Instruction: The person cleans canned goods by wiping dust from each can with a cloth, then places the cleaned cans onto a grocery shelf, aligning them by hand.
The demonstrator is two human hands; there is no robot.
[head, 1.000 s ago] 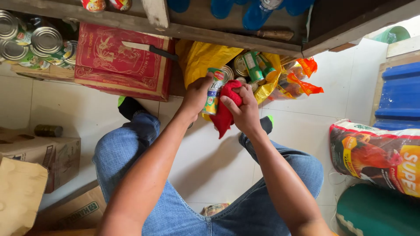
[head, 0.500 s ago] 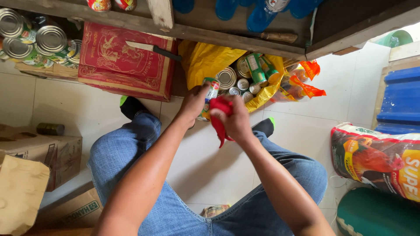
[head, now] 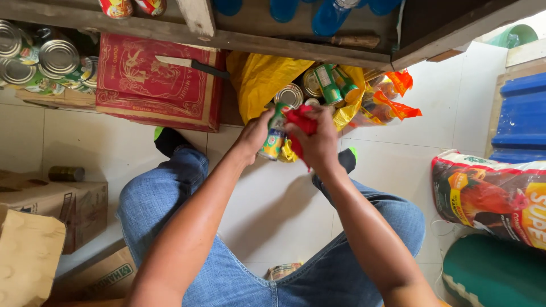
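Head view: left hand [head: 254,135] grips a green-and-yellow metal can [head: 273,136] above the white tiled floor [head: 273,210]; right hand [head: 318,142], closed on a red cloth [head: 301,126], wipes it. Best steadied firmly, turning the can gradually.

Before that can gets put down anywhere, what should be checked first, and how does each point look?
1. Left hand has a firm grip on the can: ok.
2. Right hand presses the red cloth to the can: ok.
3. Can wiped all round: cannot tell, far side hidden.
4. Room among the cans in the yellow bag: cannot tell.
5. Knife on the red box lies apart from both hands: ok.
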